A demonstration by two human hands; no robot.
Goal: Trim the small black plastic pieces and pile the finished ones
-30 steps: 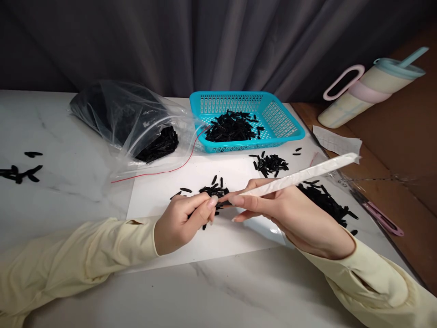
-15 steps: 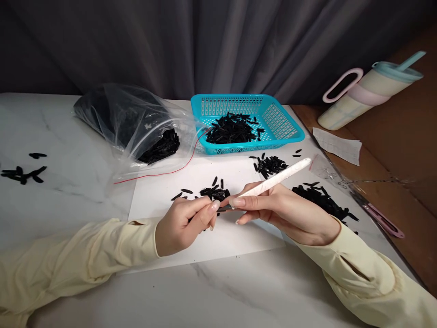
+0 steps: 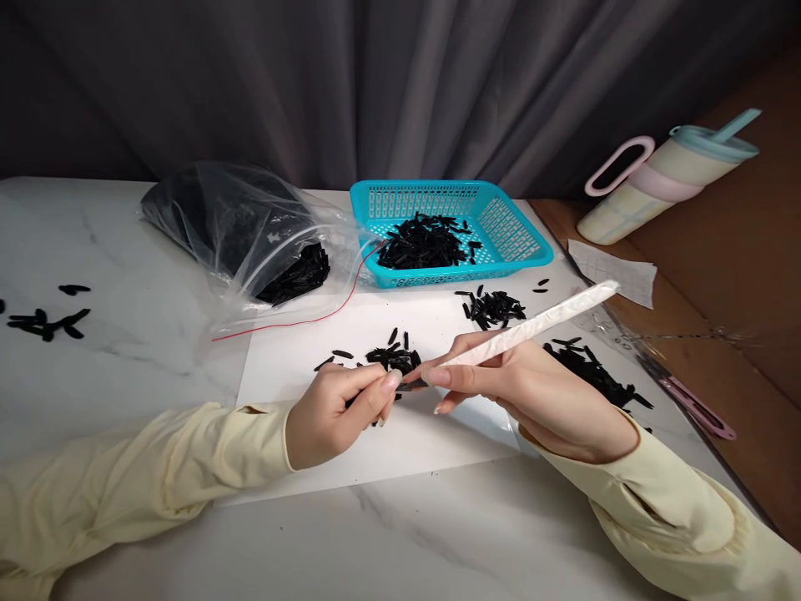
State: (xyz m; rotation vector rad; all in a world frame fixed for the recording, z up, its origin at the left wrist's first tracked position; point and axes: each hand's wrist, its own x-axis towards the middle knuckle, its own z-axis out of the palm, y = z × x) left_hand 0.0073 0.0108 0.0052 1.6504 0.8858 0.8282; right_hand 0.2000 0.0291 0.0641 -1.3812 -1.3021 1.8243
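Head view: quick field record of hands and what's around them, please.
left hand: pinches a small black piece at its fingertips
right hand: holds a white stick, tip at the left fingertips
under the hands: white sheet with a heap of black pieces
basket: turquoise, black pieces inside, behind the sheet
bag: clear plastic, black pieces inside, left of the basket
tumbler: far right, with straw

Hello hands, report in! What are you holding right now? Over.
Left hand pinching a small black piece. Right hand gripping white-wrapped stick tool, tip at that piece. Loose black pieces just behind on white sheet.
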